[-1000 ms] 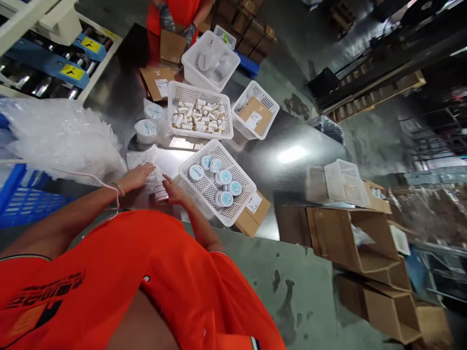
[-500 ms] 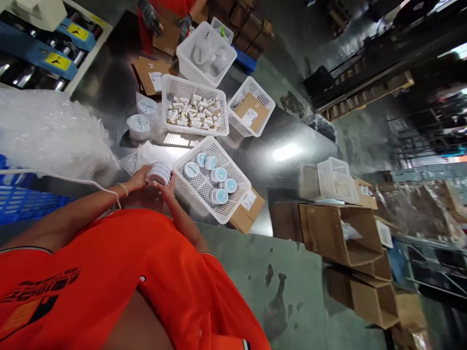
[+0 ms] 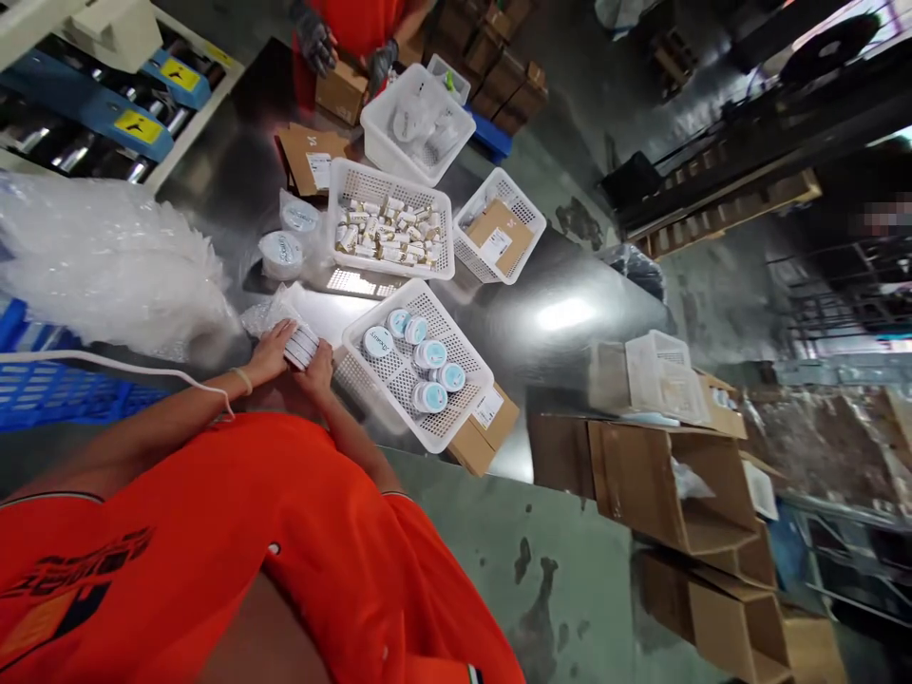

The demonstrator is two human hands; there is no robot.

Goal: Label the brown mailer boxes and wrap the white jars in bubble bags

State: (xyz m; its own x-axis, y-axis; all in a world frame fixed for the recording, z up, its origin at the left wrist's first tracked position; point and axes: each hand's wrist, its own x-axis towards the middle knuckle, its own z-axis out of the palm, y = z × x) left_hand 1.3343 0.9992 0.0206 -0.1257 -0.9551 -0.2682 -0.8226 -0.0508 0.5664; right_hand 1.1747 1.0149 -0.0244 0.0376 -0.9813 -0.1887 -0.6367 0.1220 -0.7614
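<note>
Between my two hands is a short stack of white round jars (image 3: 301, 347), tipped on its side. My left hand (image 3: 269, 353) grips it from the left, and my right hand (image 3: 315, 372) closes on its right end. Clear bubble wrap (image 3: 269, 309) lies just beyond my left fingers, touching or close to the stack. Right of my hands stands a white perforated basket (image 3: 466, 380) holding several jars with light-blue lids (image 3: 430, 354). Two bubble-wrapped jar bundles (image 3: 280, 253) rest on the metal table farther back.
A basket of small labelled vials (image 3: 389, 228) stands behind, with a carton basket (image 3: 499, 237) to its right. Plastic bags (image 3: 106, 266) heap at left above a blue crate (image 3: 85, 389). A co-worker's gloved hands (image 3: 317, 43) hold a box at the back. Open cardboard boxes (image 3: 670, 475) stand right.
The jar stack has turned and tilted in my hands, toward the bubble wrap. The whole view has shifted slightly. The co-worker's box is now held differently.
</note>
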